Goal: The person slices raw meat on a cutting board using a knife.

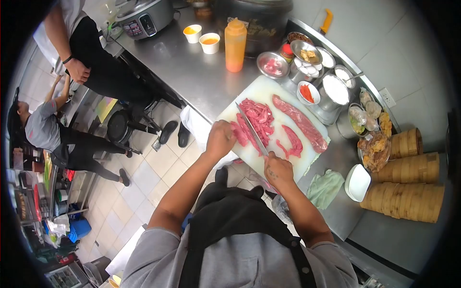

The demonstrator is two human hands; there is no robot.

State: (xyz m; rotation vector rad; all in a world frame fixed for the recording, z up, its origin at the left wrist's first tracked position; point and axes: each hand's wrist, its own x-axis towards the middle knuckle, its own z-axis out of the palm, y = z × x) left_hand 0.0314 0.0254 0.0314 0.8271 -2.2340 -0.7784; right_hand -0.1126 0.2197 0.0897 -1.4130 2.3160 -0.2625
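My right hand (278, 169) is wrapped round the handle of a kitchen knife (251, 127). The long blade slants up and left across a pile of sliced raw red meat (259, 115) on a white cutting board (249, 91). At the board's left edge, the curled fingers of my left hand (221, 138) press on the meat beside the blade; their tips are partly hidden. To the right of the knife lies a smaller group of meat slices (293, 141). A long uncut piece of meat (301, 122) rests along the board's far right side.
Behind the board stand an orange squeeze bottle (236, 45), sauce cups (210, 43) and metal bowls (272, 65). A green cloth (325, 188), white dishes (357, 183) and bamboo steamers (406, 199) are at right. Two people (108, 62) (48, 127) stand at left.
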